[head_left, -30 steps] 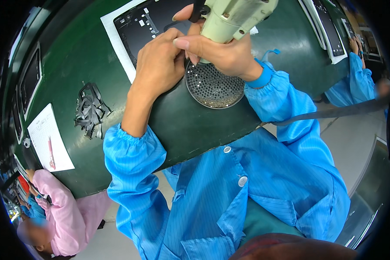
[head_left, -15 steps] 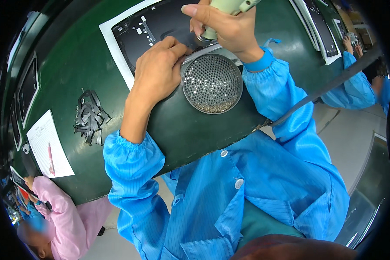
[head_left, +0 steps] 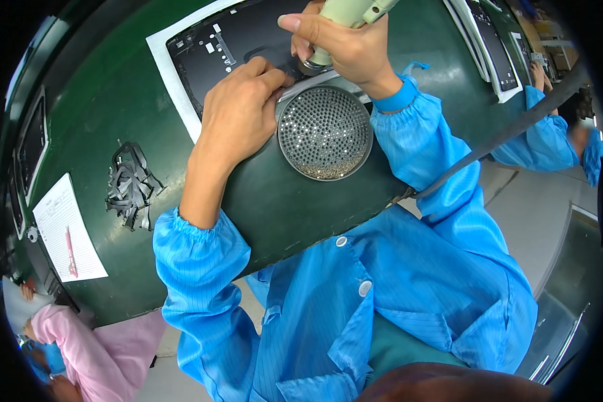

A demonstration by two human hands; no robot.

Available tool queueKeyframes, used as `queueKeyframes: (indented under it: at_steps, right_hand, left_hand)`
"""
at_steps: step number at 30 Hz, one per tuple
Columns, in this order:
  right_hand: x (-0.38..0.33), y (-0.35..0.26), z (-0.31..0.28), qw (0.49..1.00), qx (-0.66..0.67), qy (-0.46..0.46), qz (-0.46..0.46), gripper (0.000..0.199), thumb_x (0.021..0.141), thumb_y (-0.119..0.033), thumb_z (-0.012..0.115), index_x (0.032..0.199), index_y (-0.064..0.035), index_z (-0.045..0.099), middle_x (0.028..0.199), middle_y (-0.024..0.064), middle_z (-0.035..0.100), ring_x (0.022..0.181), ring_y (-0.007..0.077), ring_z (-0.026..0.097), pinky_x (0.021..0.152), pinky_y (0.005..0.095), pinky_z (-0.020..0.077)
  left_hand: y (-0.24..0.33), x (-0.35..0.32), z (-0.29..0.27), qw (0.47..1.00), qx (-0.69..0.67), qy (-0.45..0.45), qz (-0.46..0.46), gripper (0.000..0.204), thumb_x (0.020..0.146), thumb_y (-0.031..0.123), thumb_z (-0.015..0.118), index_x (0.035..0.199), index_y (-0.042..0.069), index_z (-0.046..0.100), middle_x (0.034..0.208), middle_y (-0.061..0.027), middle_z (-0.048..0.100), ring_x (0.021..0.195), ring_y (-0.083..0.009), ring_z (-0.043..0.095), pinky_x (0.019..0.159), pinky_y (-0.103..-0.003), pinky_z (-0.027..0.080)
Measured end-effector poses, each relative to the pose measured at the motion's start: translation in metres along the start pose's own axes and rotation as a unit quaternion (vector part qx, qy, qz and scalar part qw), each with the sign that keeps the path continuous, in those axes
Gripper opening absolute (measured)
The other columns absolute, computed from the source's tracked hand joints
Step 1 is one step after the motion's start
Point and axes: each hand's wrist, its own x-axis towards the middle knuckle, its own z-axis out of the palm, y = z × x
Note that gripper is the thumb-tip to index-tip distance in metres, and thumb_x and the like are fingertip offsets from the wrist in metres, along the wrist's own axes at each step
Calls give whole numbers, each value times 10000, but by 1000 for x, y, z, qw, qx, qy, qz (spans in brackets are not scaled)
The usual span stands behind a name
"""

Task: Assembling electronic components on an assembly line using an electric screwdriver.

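My right hand point(head_left: 358, 50) is wrapped round a pale green electric screwdriver point(head_left: 355, 11), its tip down near the front edge of a black panel point(head_left: 264, 33). This flat panel has small white parts on it and rests on a white sheet point(head_left: 162, 57). My left hand point(head_left: 238, 110) presses on the panel's near edge with curled fingers, just left of the screwdriver tip. What those fingertips hold, if anything, is hidden. Between my wrists lies a round dish point(head_left: 315, 110) full of small holes, with tiny screws point(head_left: 328, 169) gathered at its near side.
A tangle of black strips point(head_left: 134, 187) lies to the left on the green table point(head_left: 295, 208). Beyond it is a written sheet point(head_left: 53, 214) with a pink pen point(head_left: 71, 254). More panels point(head_left: 492, 53) stand far right. A dark cable point(head_left: 516, 130) crosses my right arm. A pink-sleeved co-worker point(head_left: 87, 342) is at lower left.
The whole view has shifted slightly. Both my hands keep nearly the same place on the panel. The pink-sleeved co-worker has moved, and a pale sheet-like thing now shows by their hands.
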Motion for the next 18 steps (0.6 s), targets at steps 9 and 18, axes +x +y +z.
queueKeyframes:
  at_steps: [9, 18]
  right_hand:
    - [-12, 4, 8, 999, -28, 12, -10, 296, 823, 31, 688, 1079, 35, 539, 656, 17, 574, 530, 84, 544, 473, 224, 436]
    - [-26, -24, 13, 999, 6, 33, 7, 427, 832, 52, 663, 1220, 65, 485, 655, 26, 577, 522, 88, 546, 463, 221, 431]
  left_hand:
    - [0, 0, 1, 1000, -5, -1, -2, 146, 799, 81, 608, 909, 79, 705, 874, -71, 603, 877, -287, 607, 732, -412, 491]
    - [-3, -3, 6, 1000, 1, 26, 8, 140, 788, 69, 618, 902, 70, 699, 862, -68, 601, 865, -288, 606, 731, -410, 490]
